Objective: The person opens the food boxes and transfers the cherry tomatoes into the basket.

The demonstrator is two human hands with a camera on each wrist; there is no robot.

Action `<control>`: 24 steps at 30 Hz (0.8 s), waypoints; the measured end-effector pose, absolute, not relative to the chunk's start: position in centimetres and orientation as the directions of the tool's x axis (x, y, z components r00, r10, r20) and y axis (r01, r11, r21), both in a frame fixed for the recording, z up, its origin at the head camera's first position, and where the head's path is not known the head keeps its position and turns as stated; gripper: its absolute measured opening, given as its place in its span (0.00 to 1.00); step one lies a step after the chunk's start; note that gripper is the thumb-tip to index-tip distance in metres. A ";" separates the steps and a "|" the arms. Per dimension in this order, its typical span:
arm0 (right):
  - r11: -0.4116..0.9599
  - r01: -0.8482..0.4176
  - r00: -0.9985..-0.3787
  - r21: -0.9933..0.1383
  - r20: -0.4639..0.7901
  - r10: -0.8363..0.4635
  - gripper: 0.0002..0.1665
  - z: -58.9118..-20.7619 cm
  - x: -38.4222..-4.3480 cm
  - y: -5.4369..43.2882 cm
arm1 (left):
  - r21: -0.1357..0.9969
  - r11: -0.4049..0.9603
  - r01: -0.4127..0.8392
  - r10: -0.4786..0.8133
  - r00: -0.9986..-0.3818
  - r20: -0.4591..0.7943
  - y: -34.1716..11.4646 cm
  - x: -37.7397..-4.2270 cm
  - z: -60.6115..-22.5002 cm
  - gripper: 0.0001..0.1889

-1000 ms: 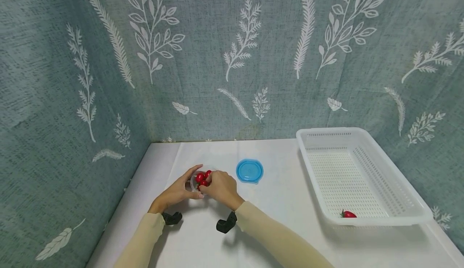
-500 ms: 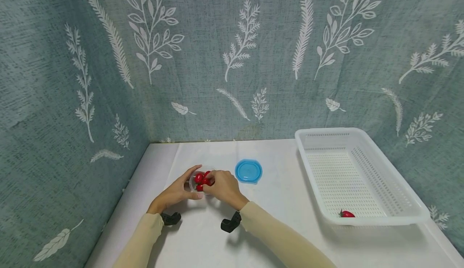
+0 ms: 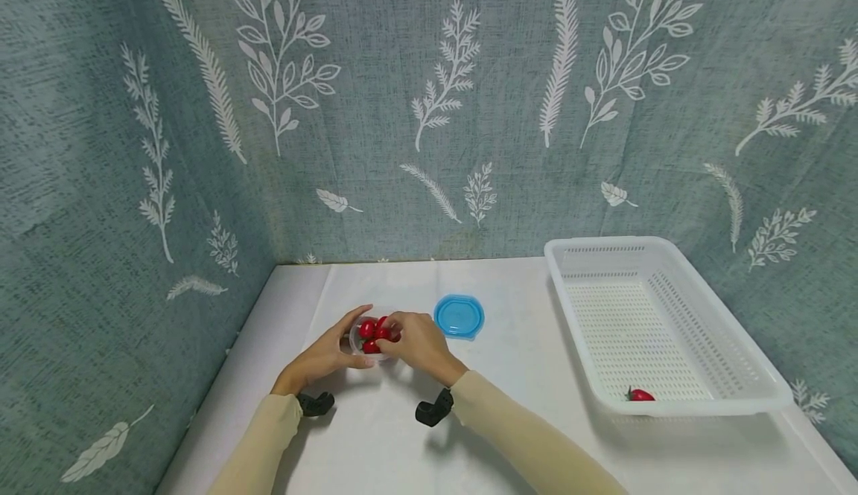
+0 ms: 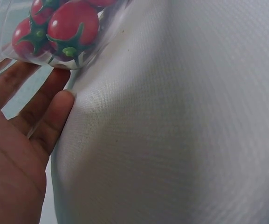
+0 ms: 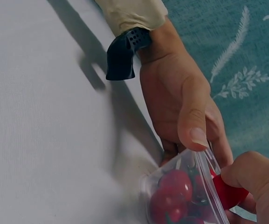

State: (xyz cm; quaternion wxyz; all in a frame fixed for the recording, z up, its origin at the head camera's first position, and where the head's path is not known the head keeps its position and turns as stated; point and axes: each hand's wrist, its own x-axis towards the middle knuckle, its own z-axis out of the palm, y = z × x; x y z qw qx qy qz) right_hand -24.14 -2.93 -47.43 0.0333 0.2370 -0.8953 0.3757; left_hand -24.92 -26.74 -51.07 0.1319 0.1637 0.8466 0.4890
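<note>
My left hand (image 3: 325,355) holds a small clear plastic container (image 4: 90,53) from its left side, thumb near and fingers at the far side. Several red cherry tomatoes (image 3: 367,329) with green stems fill it. In the right wrist view the container (image 5: 149,186) is tilted, the left hand (image 5: 178,102) behind its rim. My right hand (image 3: 422,345) is at the container's right side. Thumb and fingers of that right hand (image 5: 265,189) pinch a tomato (image 5: 228,193) right at the container's open rim.
A blue lid (image 3: 459,318) lies on the white tablecloth (image 3: 375,443) just right of the hands. Farther right stands a white perforated basket (image 3: 578,335) with one tomato (image 3: 641,395) at its near side. Patterned cloth (image 3: 402,108) walls the back and left.
My right hand has shifted slightly to the right at the container, its wrist drawing right as well. More of the tomatoes shows now. The left hand holds its place.
</note>
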 end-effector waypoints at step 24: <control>0.517 -0.421 -0.892 -0.745 0.237 -0.385 0.13 -45.7 -24.3 0.4 | 0.874 0.469 0.128 0.394 -0.916 -0.078 -26.5 -24.9 -50.9 0.55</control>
